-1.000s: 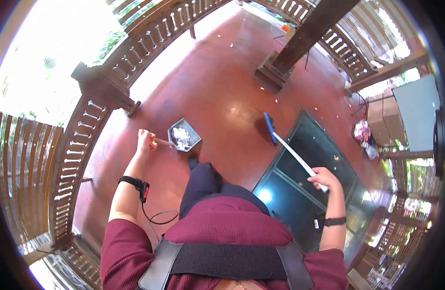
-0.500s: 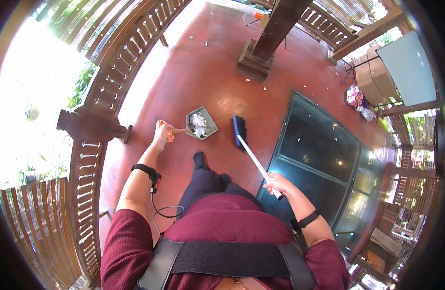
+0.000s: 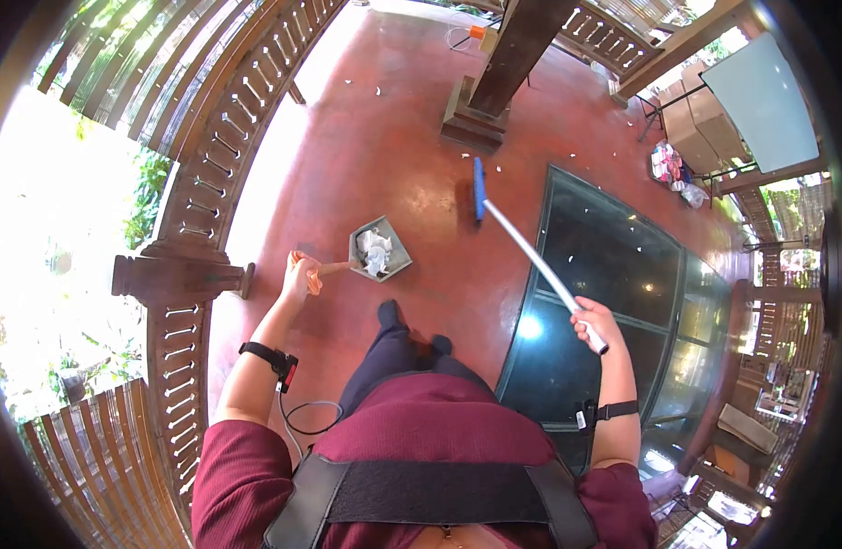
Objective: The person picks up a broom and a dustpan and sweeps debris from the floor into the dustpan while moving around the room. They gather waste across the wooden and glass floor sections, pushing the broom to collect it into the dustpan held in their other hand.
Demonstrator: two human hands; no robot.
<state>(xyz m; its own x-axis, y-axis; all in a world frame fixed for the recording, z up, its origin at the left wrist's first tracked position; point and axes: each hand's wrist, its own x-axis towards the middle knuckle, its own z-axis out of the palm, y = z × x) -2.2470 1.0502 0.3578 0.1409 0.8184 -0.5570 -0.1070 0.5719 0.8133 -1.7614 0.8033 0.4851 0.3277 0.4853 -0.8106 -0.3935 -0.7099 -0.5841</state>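
My left hand (image 3: 297,274) is closed round the handle of a grey dustpan (image 3: 399,249), with orange cloth (image 3: 314,282) bunched at the grip. Crumpled white scraps (image 3: 375,252) lie inside the pan, which is low over the red floor. On the other side, my right hand (image 3: 597,326) grips the end of a broom's pale handle (image 3: 535,257). The blue broom head (image 3: 479,189) is out ahead of me, right of the dustpan and short of the wooden post. Its dark bristles are mostly hidden.
A wooden post on a stepped base (image 3: 473,119) stands ahead. Dark glass panels (image 3: 604,265) are set in the floor at right. Small white bits (image 3: 498,168) dot the floor. Carved railing (image 3: 219,165) runs along the left. Cardboard boxes (image 3: 704,128) and a whiteboard (image 3: 764,105) stand far right.
The broom head has moved forward and slightly right, away from the dustpan. My right hand has shifted right and a little forward. The dustpan has stayed nearly in place, its scraps still inside.
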